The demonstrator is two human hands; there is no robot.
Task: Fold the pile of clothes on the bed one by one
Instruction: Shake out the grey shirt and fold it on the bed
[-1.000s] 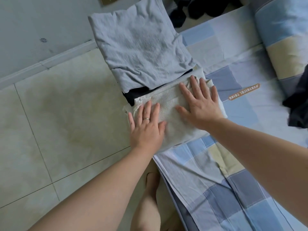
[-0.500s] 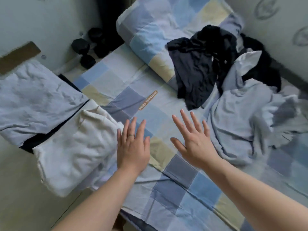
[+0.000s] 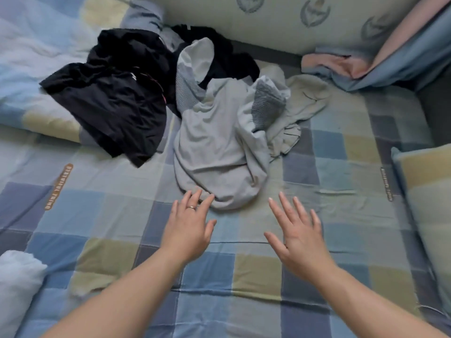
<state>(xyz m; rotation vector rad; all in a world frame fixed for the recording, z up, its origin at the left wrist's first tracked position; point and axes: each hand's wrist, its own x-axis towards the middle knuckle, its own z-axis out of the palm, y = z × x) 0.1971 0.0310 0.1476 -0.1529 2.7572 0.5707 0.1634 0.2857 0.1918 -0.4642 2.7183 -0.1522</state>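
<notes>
Left hand [image 3: 188, 228] fingers spread at grey garment [image 3: 219, 142] hem, right hand [image 3: 300, 235] splayed, empty, checked bedsheet [image 3: 109, 252]

Checked pillow [image 3: 429, 191] at right, perhaps pink-blue bedding [image 3: 380, 57] behind.

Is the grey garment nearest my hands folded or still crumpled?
Crumpled, not folded: the grey garment lies bunched in loose, uneven wrinkles on the bed sheet, beside the black clothes.
</notes>
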